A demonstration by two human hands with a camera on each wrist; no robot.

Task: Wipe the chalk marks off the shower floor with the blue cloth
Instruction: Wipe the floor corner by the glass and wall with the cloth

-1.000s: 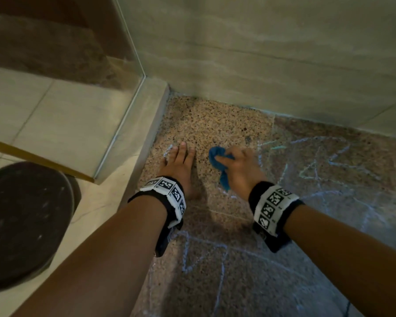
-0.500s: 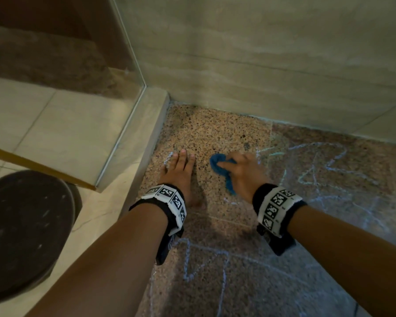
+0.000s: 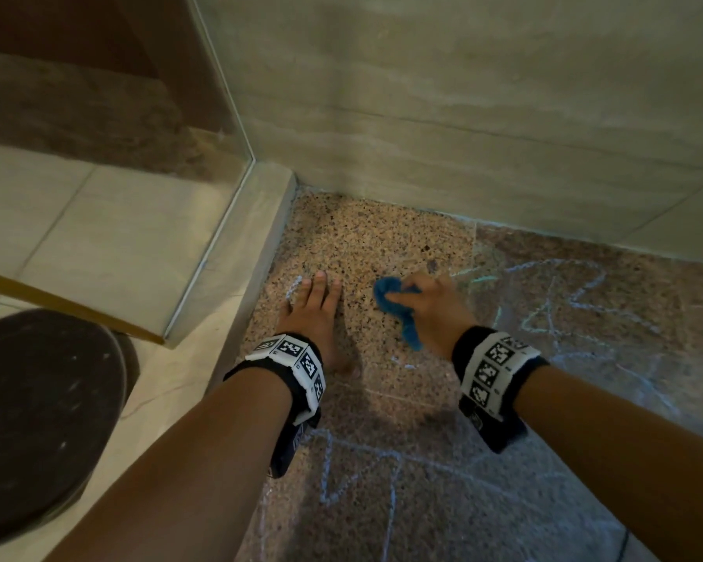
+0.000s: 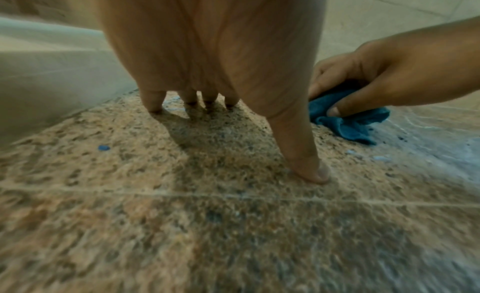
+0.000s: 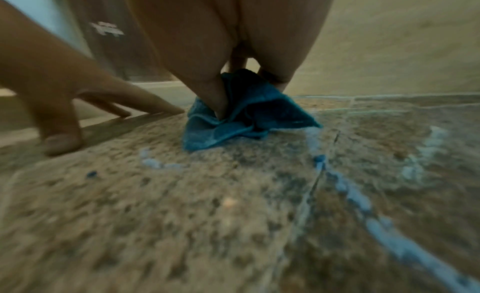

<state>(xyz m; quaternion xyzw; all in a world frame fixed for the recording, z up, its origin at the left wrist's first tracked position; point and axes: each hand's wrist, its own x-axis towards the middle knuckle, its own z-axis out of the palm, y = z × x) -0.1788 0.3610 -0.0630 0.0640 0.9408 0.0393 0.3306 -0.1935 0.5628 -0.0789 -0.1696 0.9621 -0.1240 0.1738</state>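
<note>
My right hand (image 3: 427, 306) grips the bunched blue cloth (image 3: 390, 306) and presses it on the speckled shower floor (image 3: 366, 245) near the far corner. The cloth (image 5: 249, 116) shows folded under my thumb in the right wrist view, and it (image 4: 348, 121) trails behind my fingers in the left wrist view. My left hand (image 3: 315, 306) rests flat on the floor left of the cloth, fingers straight; its fingertips (image 4: 155, 104) touch the stone. Pale blue chalk marks (image 3: 577, 302) cover the darker tile to the right, and more chalk marks (image 3: 333, 472) lie between my forearms. A short chalk stroke (image 3: 294, 286) sits by my left fingertips.
A glass panel (image 3: 220, 164) on a raised stone kerb (image 3: 260, 245) bounds the floor on the left. The tiled wall (image 3: 463, 115) closes the far side. Outside the glass, a dark round object (image 3: 41, 419) sits on pale floor tiles.
The right hand with the cloth has shifted slightly over the light tile. The left hand stays planted. The head view has tilted a little, so the hands sit lower in the picture.
</note>
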